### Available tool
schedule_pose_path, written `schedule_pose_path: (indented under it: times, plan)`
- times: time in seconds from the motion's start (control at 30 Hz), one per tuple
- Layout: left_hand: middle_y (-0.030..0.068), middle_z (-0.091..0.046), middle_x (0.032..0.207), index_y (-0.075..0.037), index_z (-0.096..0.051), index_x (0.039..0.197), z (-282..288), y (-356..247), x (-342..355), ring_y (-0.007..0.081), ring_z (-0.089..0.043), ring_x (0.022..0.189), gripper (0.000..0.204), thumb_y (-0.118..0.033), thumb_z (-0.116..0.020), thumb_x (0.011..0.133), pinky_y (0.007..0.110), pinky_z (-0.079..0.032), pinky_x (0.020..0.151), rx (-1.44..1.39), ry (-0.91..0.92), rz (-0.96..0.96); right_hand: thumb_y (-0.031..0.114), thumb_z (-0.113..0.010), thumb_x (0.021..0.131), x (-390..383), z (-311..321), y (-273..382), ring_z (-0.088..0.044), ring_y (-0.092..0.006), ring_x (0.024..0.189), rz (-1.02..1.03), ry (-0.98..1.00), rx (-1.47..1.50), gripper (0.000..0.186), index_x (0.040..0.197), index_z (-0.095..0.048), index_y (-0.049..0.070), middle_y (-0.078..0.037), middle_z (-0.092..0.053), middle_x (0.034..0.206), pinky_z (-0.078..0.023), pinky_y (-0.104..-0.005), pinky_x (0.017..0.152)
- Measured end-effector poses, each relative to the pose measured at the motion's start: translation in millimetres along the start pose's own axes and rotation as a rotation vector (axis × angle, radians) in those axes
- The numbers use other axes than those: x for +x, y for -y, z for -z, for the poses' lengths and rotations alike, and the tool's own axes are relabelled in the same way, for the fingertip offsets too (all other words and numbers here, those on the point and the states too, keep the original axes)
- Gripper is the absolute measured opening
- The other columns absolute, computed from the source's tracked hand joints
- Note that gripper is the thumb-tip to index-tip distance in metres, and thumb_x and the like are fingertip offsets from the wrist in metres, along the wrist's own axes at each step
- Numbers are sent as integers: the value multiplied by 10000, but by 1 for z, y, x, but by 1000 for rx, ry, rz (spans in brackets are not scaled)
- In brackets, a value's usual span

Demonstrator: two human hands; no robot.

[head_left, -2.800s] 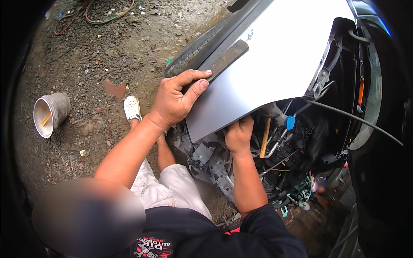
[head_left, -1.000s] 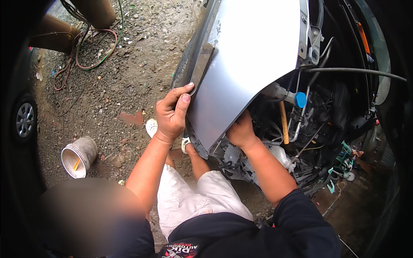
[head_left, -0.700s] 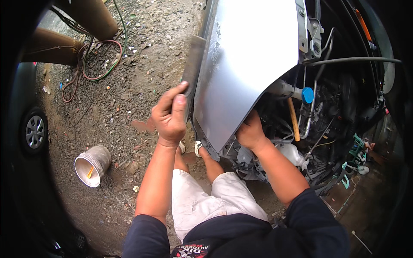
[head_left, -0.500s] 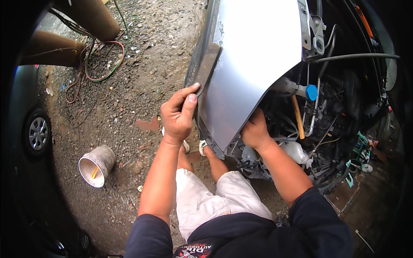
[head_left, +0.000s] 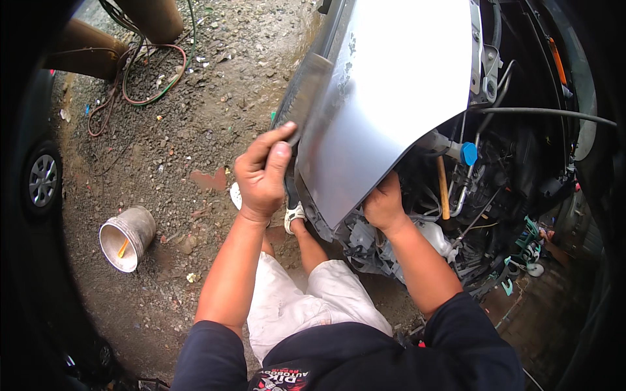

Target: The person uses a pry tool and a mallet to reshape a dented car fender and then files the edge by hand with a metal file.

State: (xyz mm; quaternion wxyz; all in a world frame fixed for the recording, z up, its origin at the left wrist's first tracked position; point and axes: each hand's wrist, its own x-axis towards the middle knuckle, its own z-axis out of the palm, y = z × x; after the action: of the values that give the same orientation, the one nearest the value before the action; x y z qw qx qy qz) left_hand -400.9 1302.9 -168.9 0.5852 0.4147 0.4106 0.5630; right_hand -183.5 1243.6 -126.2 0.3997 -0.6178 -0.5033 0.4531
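Observation:
A silver car fender stands in front of me, with bare or chipped paint patches along its left side. My left hand is closed around the handle of a flat metal body spoon. Motion blurs its broad blade beside the fender's outer face; whether they touch I cannot tell. My right hand reaches behind the fender's inner edge. Its fingers are hidden there, as is anything they may hold.
Right of the fender lies the open engine bay, with a blue-capped filler neck and a wooden handle. On the gravel are a whitish bucket, coiled hoses and brown cylinders. A dark car's wheel shows far left.
The body spoon has tilted a little away from the fender and is now blurred. My right hand stays behind the edge. The whole view has shifted slightly.

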Motion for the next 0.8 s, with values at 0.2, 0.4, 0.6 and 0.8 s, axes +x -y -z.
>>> schedule_pose_path:
  times: [0.2,0.4,0.6,0.8]
  plan:
    - [54,-752,1038,19,-730,1269,0,-2,-2,111,-658,927,278,-127,-638,1049,258,-519,865,199,141,61,73,-623,972,-6,-6,3,-717,-249,913,4,-2,-1,168,1036,-719,-49,-138,-771,994,-554,-365,821]
    - [103,-780,1103,10,-734,1250,-9,8,-5,146,-714,1027,254,-96,-621,1049,305,-541,962,151,136,41,48,-644,943,-9,-3,-7,-707,-317,991,150,-19,-186,179,1087,-712,-34,-165,-751,1085,-543,-407,894]
    - [68,-793,1066,-32,-757,1224,-16,7,-5,132,-720,1059,238,-143,-683,1027,285,-542,930,69,110,87,21,-636,922,-10,3,-20,-684,-371,1051,94,54,-178,212,1115,-715,-16,-175,-730,1144,-522,-451,951]
    - [105,-797,1125,-6,-766,1219,-10,8,-6,131,-718,1019,241,-130,-674,1033,285,-555,915,174,99,0,28,-660,894,-7,3,-23,-667,-399,1053,198,90,-296,234,1120,-719,2,-175,-722,1141,-517,-471,965]
